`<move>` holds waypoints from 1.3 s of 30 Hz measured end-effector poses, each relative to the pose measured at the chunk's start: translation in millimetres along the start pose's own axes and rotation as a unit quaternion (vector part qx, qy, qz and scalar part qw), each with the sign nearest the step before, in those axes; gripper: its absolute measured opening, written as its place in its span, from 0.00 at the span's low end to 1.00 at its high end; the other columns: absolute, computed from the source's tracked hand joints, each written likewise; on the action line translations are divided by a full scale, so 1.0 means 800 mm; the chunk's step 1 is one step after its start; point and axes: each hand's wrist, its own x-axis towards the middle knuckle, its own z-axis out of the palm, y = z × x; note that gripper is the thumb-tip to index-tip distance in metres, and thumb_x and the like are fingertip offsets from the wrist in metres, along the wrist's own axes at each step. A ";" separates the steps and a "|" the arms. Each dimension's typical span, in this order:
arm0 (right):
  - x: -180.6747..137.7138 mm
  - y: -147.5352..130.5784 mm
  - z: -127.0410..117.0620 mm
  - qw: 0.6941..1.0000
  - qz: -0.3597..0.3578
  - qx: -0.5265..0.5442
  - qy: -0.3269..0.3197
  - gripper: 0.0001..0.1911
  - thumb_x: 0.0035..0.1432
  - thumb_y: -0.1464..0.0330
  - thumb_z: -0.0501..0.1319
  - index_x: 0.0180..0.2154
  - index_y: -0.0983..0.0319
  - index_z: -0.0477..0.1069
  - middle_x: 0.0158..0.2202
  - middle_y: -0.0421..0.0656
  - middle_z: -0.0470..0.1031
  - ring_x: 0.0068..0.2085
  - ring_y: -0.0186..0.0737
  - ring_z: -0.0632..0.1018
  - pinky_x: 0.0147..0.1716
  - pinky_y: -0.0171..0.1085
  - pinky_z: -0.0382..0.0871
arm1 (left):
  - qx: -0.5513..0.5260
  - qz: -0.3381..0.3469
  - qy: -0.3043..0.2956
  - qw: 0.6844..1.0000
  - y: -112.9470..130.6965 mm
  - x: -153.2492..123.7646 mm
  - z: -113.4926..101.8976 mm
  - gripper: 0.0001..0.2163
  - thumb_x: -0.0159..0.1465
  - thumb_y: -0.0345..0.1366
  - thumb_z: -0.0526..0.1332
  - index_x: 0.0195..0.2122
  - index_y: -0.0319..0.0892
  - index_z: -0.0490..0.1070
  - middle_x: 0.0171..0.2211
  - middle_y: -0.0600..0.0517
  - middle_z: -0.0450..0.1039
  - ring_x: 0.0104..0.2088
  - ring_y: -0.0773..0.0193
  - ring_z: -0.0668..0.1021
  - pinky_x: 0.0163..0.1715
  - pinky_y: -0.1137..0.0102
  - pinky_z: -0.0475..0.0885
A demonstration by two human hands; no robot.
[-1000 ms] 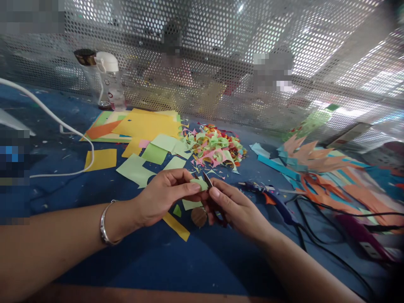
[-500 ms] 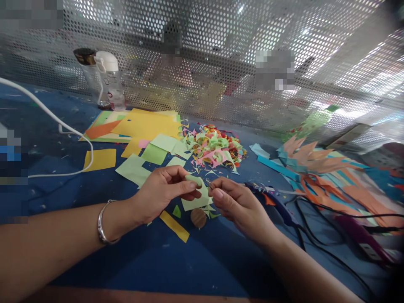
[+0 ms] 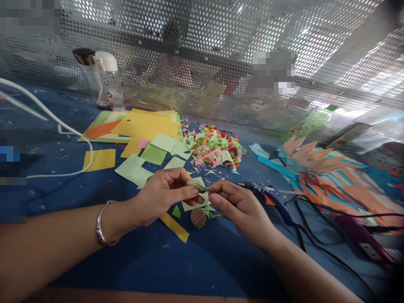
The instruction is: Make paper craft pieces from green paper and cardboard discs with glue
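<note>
In the middle of the head view, my left hand (image 3: 172, 193) pinches a small piece of pale green paper (image 3: 197, 182) between thumb and fingers. My right hand (image 3: 236, 204) is closed around a thin, dark, pointed thing (image 3: 205, 189), mostly hidden by the fingers. Its tip meets the paper's right edge; I cannot make out its kind. Below the fingers lies a round wooden disc (image 3: 198, 218). Beside it are a yellow paper strip (image 3: 176, 227) and a small bright green scrap (image 3: 176, 211). Pale green squares (image 3: 134, 170) lie beyond my left hand.
A heap of coloured paper scraps (image 3: 217, 147) is at the back, near stacked yellow sheets (image 3: 151, 122). Two bottles (image 3: 115, 86) stand by the perforated panel (image 3: 202, 46). A blue glue gun (image 3: 280, 208), black cables (image 3: 328, 244) and a purple power strip (image 3: 360, 242) lie right.
The thin thing in my right hand has moved left onto the green paper, and my hands have come closer together. The paper has turned slightly between my left fingers.
</note>
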 end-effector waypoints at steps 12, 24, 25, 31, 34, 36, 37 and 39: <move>0.000 -0.001 -0.002 1.000 -0.015 -0.003 0.001 0.17 0.66 0.54 0.57 0.33 0.60 0.68 0.23 0.35 0.59 0.22 0.29 0.56 0.19 0.32 0.49 | -0.033 -0.027 0.008 0.999 -0.003 -0.002 0.004 0.08 0.58 0.33 0.70 0.30 0.38 0.71 0.28 0.52 0.81 0.31 0.70 0.81 0.31 0.78 0.73; -0.001 -0.001 -0.002 1.000 -0.030 0.000 -0.001 0.17 0.66 0.55 0.57 0.33 0.61 0.69 0.24 0.35 0.62 0.23 0.28 0.58 0.20 0.31 0.51 | -0.028 -0.031 0.007 0.999 0.001 -0.003 0.005 0.09 0.58 0.33 0.70 0.30 0.37 0.70 0.30 0.52 0.80 0.32 0.70 0.82 0.31 0.79 0.74; -0.001 -0.001 -0.002 1.000 -0.030 -0.004 -0.001 0.17 0.66 0.55 0.57 0.33 0.61 0.69 0.24 0.35 0.62 0.23 0.29 0.58 0.20 0.31 0.51 | -0.024 -0.027 0.005 0.999 0.000 -0.003 0.005 0.08 0.59 0.33 0.70 0.30 0.37 0.71 0.30 0.52 0.80 0.33 0.70 0.82 0.31 0.79 0.74; -0.002 -0.003 -0.003 0.999 -0.028 -0.041 0.002 0.18 0.66 0.55 0.56 0.32 0.61 0.69 0.23 0.35 0.60 0.23 0.29 0.58 0.20 0.32 0.51 | 0.032 0.001 -0.011 0.999 0.002 -0.003 0.000 0.07 0.60 0.33 0.68 0.29 0.37 0.71 0.28 0.52 0.80 0.29 0.72 0.80 0.31 0.78 0.75; -0.002 -0.002 -0.003 0.999 -0.026 -0.046 0.001 0.18 0.66 0.55 0.56 0.32 0.61 0.69 0.23 0.35 0.59 0.23 0.29 0.58 0.20 0.32 0.52 | 0.054 0.006 -0.012 0.998 0.004 -0.004 -0.001 0.07 0.61 0.33 0.67 0.30 0.37 0.71 0.27 0.52 0.79 0.28 0.73 0.79 0.31 0.77 0.75; -0.003 -0.002 -0.004 0.999 -0.026 -0.046 0.001 0.17 0.66 0.55 0.56 0.32 0.61 0.69 0.23 0.35 0.59 0.23 0.29 0.59 0.20 0.31 0.53 | 0.061 0.004 -0.012 0.998 0.004 -0.004 -0.001 0.07 0.61 0.32 0.67 0.30 0.37 0.71 0.27 0.53 0.79 0.27 0.73 0.79 0.30 0.77 0.74; -0.003 -0.002 -0.004 0.999 -0.026 -0.046 0.002 0.17 0.66 0.55 0.56 0.32 0.61 0.69 0.24 0.35 0.59 0.23 0.29 0.59 0.20 0.31 0.53 | 0.063 0.002 -0.011 0.998 0.004 -0.004 -0.002 0.07 0.61 0.32 0.67 0.30 0.37 0.71 0.26 0.53 0.79 0.26 0.73 0.79 0.30 0.77 0.74; -0.003 -0.001 -0.004 0.998 -0.028 -0.048 0.004 0.17 0.66 0.55 0.56 0.32 0.61 0.69 0.24 0.35 0.59 0.23 0.29 0.60 0.21 0.31 0.54 | 0.065 -0.001 -0.010 0.998 0.004 -0.004 -0.003 0.07 0.61 0.32 0.67 0.30 0.38 0.70 0.26 0.53 0.79 0.26 0.73 0.78 0.30 0.77 0.74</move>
